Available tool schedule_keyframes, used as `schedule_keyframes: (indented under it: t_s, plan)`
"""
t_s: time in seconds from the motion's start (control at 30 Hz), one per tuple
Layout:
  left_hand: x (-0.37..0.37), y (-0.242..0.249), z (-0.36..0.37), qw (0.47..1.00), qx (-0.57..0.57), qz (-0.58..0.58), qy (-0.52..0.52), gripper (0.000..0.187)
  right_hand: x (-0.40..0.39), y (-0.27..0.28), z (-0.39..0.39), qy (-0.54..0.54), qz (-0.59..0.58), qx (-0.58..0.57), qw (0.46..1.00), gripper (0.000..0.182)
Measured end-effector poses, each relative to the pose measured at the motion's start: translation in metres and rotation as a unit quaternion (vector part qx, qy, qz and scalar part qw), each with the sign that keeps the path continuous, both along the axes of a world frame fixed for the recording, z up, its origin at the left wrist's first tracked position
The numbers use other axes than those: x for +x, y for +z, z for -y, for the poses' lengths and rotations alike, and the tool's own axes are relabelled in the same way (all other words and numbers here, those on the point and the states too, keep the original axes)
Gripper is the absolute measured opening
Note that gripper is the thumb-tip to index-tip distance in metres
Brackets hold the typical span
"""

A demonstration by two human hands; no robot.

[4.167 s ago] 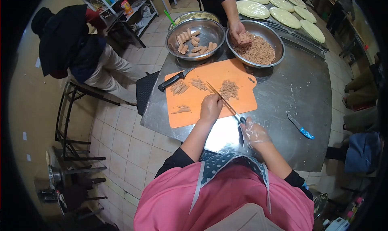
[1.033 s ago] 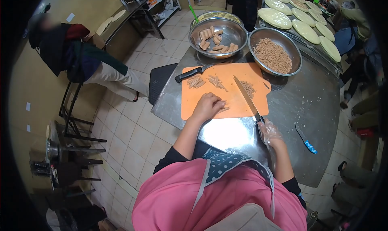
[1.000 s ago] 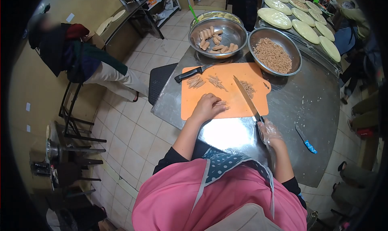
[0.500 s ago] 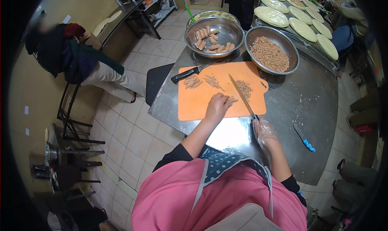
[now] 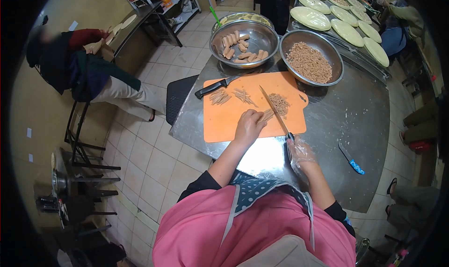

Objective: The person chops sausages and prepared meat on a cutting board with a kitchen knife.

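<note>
My left hand [image 5: 248, 127], bare, has its fingers closed on a bundle of sausage strips [image 5: 267, 115] lying on the orange cutting board [image 5: 222, 125]. In my right hand [image 5: 302, 153], which wears a clear plastic glove, is the handle of a long knife [image 5: 275, 109]. The blade lies across the ends of the strips, its tip pointing away from me. Right beside the blade is a pile of small diced pieces [image 5: 280, 102]. Two more bunches of sausage strips [image 5: 219, 97] rest on the board's left half. A black-handled knife [image 5: 213, 87] lies along the board's far left edge.
Behind the board stand a metal bowl [image 5: 260, 34] of sausage pieces and another bowl [image 5: 338, 67] of diced pieces. A blue-handled knife [image 5: 356, 167] lies on the metal table [image 5: 327, 183] at right. Oval plates [image 5: 310, 19] cover the far right. A person [image 5: 84, 75] stands at left.
The knife has shifted slightly left, towards my left fingers, and the diced pile looks a little larger. The person at left has stretched an arm towards the side table.
</note>
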State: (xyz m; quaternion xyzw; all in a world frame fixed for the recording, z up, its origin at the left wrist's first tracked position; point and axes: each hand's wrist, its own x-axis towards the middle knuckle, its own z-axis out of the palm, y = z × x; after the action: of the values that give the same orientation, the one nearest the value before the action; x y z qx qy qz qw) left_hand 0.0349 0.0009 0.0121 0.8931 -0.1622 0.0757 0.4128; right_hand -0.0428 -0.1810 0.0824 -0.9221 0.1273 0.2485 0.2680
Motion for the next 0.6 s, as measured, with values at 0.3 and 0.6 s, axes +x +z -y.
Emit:
schedule_keyframes:
  t_s: [0.3,0.6]
  plan:
    - [0.000,-0.007,0.005,0.999,-0.027,0.022,0.009,0.012,-0.004,-0.004,0.002,-0.005,-0.011,0.013,1.000,0.048]
    - [0.008,0.006,0.020,0.987,-0.004,0.156,-0.043,0.015,-0.006,-0.012,0.005,0.002,0.011,0.021,1.000,0.047]
